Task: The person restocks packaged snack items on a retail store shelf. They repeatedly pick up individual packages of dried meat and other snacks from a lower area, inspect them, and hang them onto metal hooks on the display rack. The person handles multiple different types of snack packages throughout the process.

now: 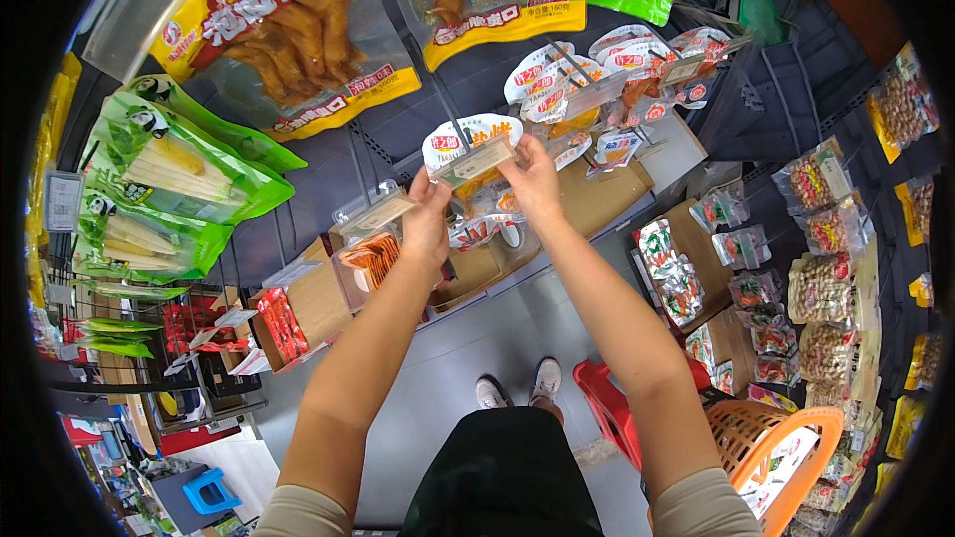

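A snack packet with a white rounded top hangs at a metal display hook in front of me. My left hand grips its left edge, while my right hand holds the right side. A clear price-tag holder at the hook's end covers the packet's middle, and my right thumb lies close to its edge. Just left of my left hand is another tag holder. Similar white-topped packets hang to the upper right. Under my hands, an open carton sits on the low shelf.
Large chicken-feet pouches hang above, and green panda-printed bags at left. A carton of red packets stands lower left. At lower right are an orange plastic basket and a red plastic stool. Peanut packs line the right rack.
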The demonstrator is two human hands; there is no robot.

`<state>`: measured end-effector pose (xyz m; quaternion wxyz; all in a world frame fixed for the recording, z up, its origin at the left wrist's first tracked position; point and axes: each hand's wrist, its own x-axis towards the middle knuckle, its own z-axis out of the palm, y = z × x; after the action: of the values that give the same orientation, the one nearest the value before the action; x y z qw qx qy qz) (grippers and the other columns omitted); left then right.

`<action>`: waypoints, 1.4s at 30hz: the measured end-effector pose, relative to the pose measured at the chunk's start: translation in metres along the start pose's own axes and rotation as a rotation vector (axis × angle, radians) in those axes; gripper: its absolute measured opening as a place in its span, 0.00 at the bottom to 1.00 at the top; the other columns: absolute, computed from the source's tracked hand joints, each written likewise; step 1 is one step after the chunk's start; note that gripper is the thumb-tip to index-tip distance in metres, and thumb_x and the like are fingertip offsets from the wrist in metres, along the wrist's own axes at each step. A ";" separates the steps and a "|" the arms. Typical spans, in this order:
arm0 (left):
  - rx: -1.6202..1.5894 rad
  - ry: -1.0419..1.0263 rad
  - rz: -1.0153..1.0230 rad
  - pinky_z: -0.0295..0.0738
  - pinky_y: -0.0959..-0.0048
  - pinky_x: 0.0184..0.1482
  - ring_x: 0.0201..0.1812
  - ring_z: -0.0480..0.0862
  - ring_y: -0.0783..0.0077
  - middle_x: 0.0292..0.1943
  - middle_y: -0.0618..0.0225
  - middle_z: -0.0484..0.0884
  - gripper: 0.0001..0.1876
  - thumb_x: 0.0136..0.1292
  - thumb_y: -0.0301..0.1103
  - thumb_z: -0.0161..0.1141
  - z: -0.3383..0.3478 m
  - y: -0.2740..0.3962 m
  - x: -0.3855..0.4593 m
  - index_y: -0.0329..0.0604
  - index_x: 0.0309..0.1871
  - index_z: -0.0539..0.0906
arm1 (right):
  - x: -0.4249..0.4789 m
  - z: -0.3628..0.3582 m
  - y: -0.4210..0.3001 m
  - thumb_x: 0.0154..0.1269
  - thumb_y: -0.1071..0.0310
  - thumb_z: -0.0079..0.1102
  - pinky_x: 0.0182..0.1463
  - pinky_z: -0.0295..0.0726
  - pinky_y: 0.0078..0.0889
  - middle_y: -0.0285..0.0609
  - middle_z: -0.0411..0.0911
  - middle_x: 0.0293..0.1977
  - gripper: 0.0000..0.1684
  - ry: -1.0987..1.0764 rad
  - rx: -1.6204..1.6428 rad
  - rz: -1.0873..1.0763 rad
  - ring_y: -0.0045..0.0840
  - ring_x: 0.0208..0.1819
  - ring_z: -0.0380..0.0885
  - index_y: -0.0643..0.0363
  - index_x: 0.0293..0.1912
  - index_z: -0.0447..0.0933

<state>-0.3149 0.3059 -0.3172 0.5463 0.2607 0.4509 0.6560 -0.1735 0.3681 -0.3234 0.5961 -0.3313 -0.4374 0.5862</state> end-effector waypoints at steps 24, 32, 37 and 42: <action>0.010 -0.434 0.291 0.56 0.65 0.63 0.64 0.62 0.62 0.62 0.59 0.64 0.27 0.67 0.47 0.45 0.276 0.449 -0.090 0.41 0.63 0.59 | 0.046 0.157 -0.466 0.64 0.57 0.54 0.34 0.74 0.18 0.36 0.79 0.33 0.14 -0.075 0.123 -0.215 0.15 0.33 0.76 0.58 0.36 0.75; 0.136 -0.096 0.374 0.52 0.62 0.65 0.67 0.55 0.59 0.66 0.59 0.55 0.31 0.64 0.49 0.50 0.300 0.499 0.014 0.44 0.65 0.55 | 0.195 0.191 -0.452 0.57 0.59 0.62 0.52 0.68 0.25 0.45 0.73 0.47 0.27 -0.039 -0.037 -0.339 0.23 0.50 0.69 0.63 0.51 0.67; 0.216 -0.042 0.368 0.54 0.64 0.63 0.65 0.56 0.62 0.64 0.61 0.59 0.33 0.61 0.48 0.54 0.293 0.504 0.026 0.45 0.65 0.56 | 0.210 0.219 -0.449 0.58 0.63 0.61 0.52 0.68 0.23 0.43 0.74 0.44 0.25 -0.122 0.049 -0.260 0.23 0.47 0.72 0.65 0.52 0.68; 0.296 -0.021 0.374 0.50 0.65 0.64 0.66 0.54 0.62 0.65 0.60 0.57 0.37 0.60 0.50 0.55 0.295 0.499 0.022 0.42 0.66 0.53 | 0.226 0.216 -0.437 0.62 0.68 0.56 0.38 0.71 0.18 0.37 0.78 0.32 0.11 -0.109 0.016 -0.343 0.15 0.32 0.73 0.66 0.40 0.76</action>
<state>-0.3151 0.4186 0.2516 0.3757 0.4235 0.4805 0.6697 -0.2071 0.5252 0.1892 0.6653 -0.2148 -0.5144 0.4966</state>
